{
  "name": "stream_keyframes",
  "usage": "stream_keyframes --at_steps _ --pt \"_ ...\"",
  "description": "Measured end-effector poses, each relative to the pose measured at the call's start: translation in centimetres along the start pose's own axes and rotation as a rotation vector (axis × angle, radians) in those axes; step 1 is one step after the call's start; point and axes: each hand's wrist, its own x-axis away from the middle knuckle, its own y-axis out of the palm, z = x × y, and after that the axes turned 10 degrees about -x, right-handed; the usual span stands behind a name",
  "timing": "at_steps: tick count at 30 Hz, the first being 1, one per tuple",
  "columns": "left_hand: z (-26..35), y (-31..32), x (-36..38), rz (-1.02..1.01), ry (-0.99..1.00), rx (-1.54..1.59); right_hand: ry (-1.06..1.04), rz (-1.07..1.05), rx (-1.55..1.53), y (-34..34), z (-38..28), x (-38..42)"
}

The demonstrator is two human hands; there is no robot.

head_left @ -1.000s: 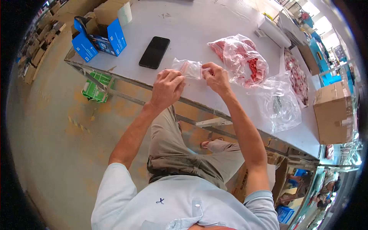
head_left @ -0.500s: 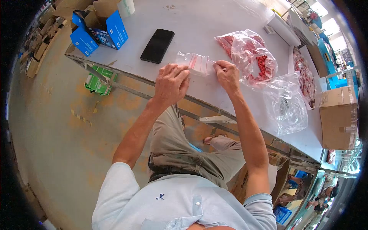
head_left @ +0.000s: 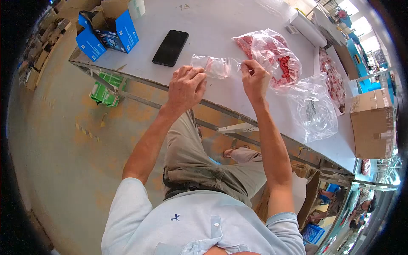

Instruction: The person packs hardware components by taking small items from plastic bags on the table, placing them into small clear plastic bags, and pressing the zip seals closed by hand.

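Note:
A small clear zip bag point(head_left: 217, 69) with reddish lines lies stretched between my two hands, low over the table near its front edge. My left hand point(head_left: 187, 86) is closed at the bag's left end, its fingertips on the plastic. At the right end, thumb and forefinger of my right hand point(head_left: 256, 80) pinch the thin edge of the bag. A black phone point(head_left: 171, 48) lies just beyond my left hand. Beyond and to the right of my right hand is a larger clear bag of small red pieces point(head_left: 284, 59).
An open blue box point(head_left: 127, 36) stands at the table's left corner. Crumpled clear plastic point(head_left: 316, 112) lies on the right, near a tray of red pieces point(head_left: 332, 78) and a cardboard carton point(head_left: 372, 127). Under the table sits a green box point(head_left: 108, 89). People are visible at lower right.
My right hand has drawn slightly away from my left, and the small bag now spans a wider gap, lying flatter. The whole view has shifted a little.

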Motion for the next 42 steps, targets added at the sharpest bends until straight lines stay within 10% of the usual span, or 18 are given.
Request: stream_keyframes --at_steps 8,14,25,30,42 --pt "0.8 -0.8 -0.8 0.050 -0.004 0.005 0.341 -0.061 -0.524 -3.3 -2.8 0.5" --pt "5.8 -0.6 -3.2 -0.184 -0.591 0.795 0.423 -0.058 -0.690 -6.1 -3.2 2.6" --pt "12.3 2.8 -4.0 -0.395 -0.778 1.264 0.373 0.055 -0.476 -10.5 -1.3 6.4" --pt "13.6 2.9 -4.1 -0.444 -0.771 1.336 0.162 0.196 -0.205 -12.3 -1.5 8.6" --pt "16.0 1.7 -4.3 -0.606 -0.586 1.256 0.483 -0.138 -0.733 -13.4 -1.5 8.6"
